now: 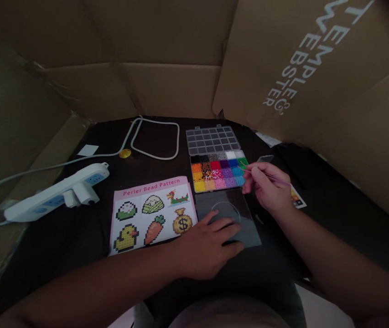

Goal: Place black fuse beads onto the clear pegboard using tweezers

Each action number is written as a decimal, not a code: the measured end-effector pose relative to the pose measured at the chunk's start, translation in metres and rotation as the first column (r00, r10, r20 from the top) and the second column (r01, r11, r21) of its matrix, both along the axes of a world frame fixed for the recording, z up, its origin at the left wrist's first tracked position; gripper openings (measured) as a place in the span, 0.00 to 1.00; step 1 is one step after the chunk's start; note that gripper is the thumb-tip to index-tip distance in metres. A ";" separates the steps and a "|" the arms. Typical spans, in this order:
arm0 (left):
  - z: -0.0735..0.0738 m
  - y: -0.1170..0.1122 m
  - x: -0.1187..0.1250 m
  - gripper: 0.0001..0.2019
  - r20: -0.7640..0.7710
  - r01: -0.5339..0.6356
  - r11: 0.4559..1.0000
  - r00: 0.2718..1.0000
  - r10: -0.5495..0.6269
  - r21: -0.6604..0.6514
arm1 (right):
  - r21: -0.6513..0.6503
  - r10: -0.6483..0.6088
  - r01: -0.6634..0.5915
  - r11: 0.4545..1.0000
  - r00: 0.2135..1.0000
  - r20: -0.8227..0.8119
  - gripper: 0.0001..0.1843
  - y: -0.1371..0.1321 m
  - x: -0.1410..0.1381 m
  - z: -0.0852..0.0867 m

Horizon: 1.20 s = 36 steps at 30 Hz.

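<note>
My left hand (pixel 208 243) lies flat with fingers spread on a clear square pegboard (pixel 245 214) on the dark table. My right hand (pixel 266 184) pinches thin tweezers (pixel 249 169) whose tips reach into the right side of a bead box (pixel 219 171) filled with coloured beads in compartments. The box's clear lid (pixel 212 139) lies open behind it. A pink-edged "Perler Bead Pattern" sheet (pixel 153 212) with a duck, carrot, money bag and other designs lies left of the pegboard.
A white power strip (pixel 57 191) with a plug and a looping grey cable (pixel 156 136) sits at left. A small yellow disc (pixel 125 153) and a white paper slip (pixel 88 150) lie nearby. Cardboard walls (pixel 300 68) surround the table.
</note>
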<state>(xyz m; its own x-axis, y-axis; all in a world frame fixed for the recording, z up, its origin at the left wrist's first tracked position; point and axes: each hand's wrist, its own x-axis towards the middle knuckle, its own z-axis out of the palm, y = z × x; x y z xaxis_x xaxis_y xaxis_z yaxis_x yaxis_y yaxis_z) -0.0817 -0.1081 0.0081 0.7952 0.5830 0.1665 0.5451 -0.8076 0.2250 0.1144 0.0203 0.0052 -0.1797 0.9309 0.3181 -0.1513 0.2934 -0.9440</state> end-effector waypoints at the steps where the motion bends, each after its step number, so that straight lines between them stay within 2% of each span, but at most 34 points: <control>1: 0.000 0.000 0.000 0.17 -0.005 -0.003 1.000 1.000 0.003 -0.004 | 0.031 -0.005 0.003 1.000 0.999 0.036 0.07 -0.001 0.001 0.001; 4: 0.001 0.000 0.001 0.18 -0.005 -0.008 1.000 1.000 0.008 -0.015 | 0.210 -0.013 -0.040 0.977 0.970 0.245 0.11 -0.007 0.005 0.006; 6: 0.002 0.000 0.001 0.17 -0.002 -0.008 1.000 1.000 0.008 -0.019 | 0.356 -0.048 -0.119 0.927 0.903 0.427 0.13 -0.011 0.008 0.010; 8: 0.004 0.000 -0.001 0.16 -0.002 -0.005 1.000 1.000 0.005 -0.019 | 0.467 -0.151 -0.132 0.875 0.840 0.521 0.12 -0.013 0.010 0.013; 11: 0.010 -0.003 -0.007 0.15 0.042 -0.027 1.000 0.999 0.027 0.006 | 0.560 -0.325 -0.074 0.825 0.748 0.578 0.10 -0.013 0.011 0.017; 13: 0.015 -0.005 -0.013 0.16 0.091 -0.107 0.994 0.990 0.103 0.034 | 0.566 -0.370 -0.079 0.821 0.681 0.632 0.10 -0.012 0.012 0.018; 15: 0.018 -0.005 -0.018 0.20 0.082 -0.276 0.960 0.959 0.272 0.042 | 0.543 -0.365 -0.111 0.832 0.628 0.688 0.11 -0.014 0.012 0.018; 18: 0.017 -0.003 -0.021 0.30 -0.087 -0.562 0.827 0.824 0.560 -0.002 | 0.519 -0.369 -0.137 0.844 0.555 0.746 0.12 -0.018 0.013 0.018; 20: 0.014 -0.002 -0.019 0.37 -0.231 -0.667 0.743 0.731 0.642 -0.047 | 0.515 -0.381 -0.146 0.845 0.511 0.770 0.13 -0.021 0.012 0.017; 23: 0.013 -0.001 -0.015 0.42 -0.364 -0.705 0.699 0.687 0.629 -0.120 | 0.506 -0.384 -0.165 0.846 0.470 0.795 0.14 -0.023 0.012 0.017; 27: 0.017 -0.001 -0.012 0.42 -0.432 -0.701 0.695 0.682 0.590 -0.158 | 0.510 -0.402 -0.186 0.840 0.418 0.815 0.14 -0.023 0.011 0.017; 33: 0.016 0.001 -0.014 0.40 -0.429 -0.693 0.709 0.685 0.589 -0.132 | 0.497 -0.400 -0.172 0.851 0.400 0.824 0.14 -0.023 0.012 0.016; 36: 0.012 -0.001 -0.016 0.40 -0.385 -0.678 0.729 0.700 0.601 -0.093 | 0.508 -0.401 -0.179 0.842 0.421 0.814 0.14 -0.022 0.011 0.014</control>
